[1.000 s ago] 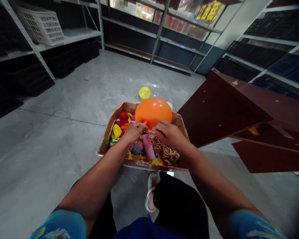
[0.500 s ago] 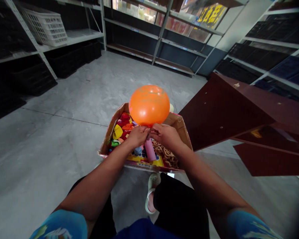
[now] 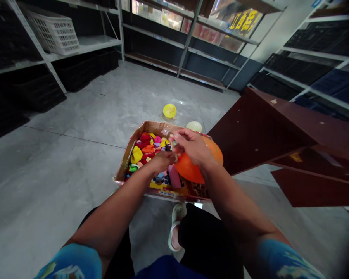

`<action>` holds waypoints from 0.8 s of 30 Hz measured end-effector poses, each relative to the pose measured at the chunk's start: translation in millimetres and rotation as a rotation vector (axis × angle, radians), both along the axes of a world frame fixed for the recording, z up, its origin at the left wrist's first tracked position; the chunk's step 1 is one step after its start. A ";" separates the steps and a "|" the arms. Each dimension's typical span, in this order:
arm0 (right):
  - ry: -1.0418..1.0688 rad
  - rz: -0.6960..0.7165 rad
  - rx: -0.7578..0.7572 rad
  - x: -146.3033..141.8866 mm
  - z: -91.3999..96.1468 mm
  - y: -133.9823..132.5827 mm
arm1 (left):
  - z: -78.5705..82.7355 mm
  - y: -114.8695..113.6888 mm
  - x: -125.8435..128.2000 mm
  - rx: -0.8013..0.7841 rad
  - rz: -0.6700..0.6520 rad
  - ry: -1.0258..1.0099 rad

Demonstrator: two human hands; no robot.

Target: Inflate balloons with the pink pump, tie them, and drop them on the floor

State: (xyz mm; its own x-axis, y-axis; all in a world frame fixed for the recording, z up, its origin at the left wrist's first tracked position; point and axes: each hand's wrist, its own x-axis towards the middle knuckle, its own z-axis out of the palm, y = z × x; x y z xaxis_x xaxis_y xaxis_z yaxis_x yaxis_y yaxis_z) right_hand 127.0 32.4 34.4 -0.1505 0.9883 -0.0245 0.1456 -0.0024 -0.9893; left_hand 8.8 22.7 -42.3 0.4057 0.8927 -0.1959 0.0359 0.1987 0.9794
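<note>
An inflated orange balloon (image 3: 192, 167) hangs low over the right side of a cardboard box (image 3: 128, 157), mostly behind my right wrist. My left hand (image 3: 162, 159) pinches the balloon's neck at its left end. My right hand (image 3: 189, 146) is above it, fingers curled and pinched at the neck area. The box holds several uninflated coloured balloons (image 3: 145, 149), a pink tube (image 3: 173, 176) and a heap of brown rubber bands, mostly hidden by the balloon.
A small yellow balloon (image 3: 169, 111) and a pale one (image 3: 194, 126) lie on the grey floor beyond the box. A dark red wooden cabinet (image 3: 264, 131) lies tipped at the right. Metal shelving lines the walls, with a white basket (image 3: 54, 31) upper left.
The orange balloon has swung from upright above my hands down to the right, under my right wrist. My right hand rose above the neck; my left stayed pinching it.
</note>
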 end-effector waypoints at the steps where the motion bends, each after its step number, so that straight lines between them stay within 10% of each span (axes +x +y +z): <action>1: 0.038 0.016 -0.017 -5.6 1.7 1.9 | 0.0 -1.0 2.5 -0.087 0.008 -0.085; 8: 0.163 0.122 0.129 5.2 9.6 -31.5 | 4.3 6.0 -5.2 -0.563 -0.032 -0.582; 13: 0.070 0.292 -0.313 22.3 -43.3 -56.6 | 9.7 5.4 -12.7 -0.622 0.024 -0.700; 18: 0.405 -0.086 -0.391 3.3 -98.8 -25.6 | 14.0 2.6 -11.4 -0.679 0.020 -0.757; 24: 0.523 -0.006 -0.406 -24.1 -107.3 10.7 | 13.3 8.2 -11.6 -0.728 0.012 -0.860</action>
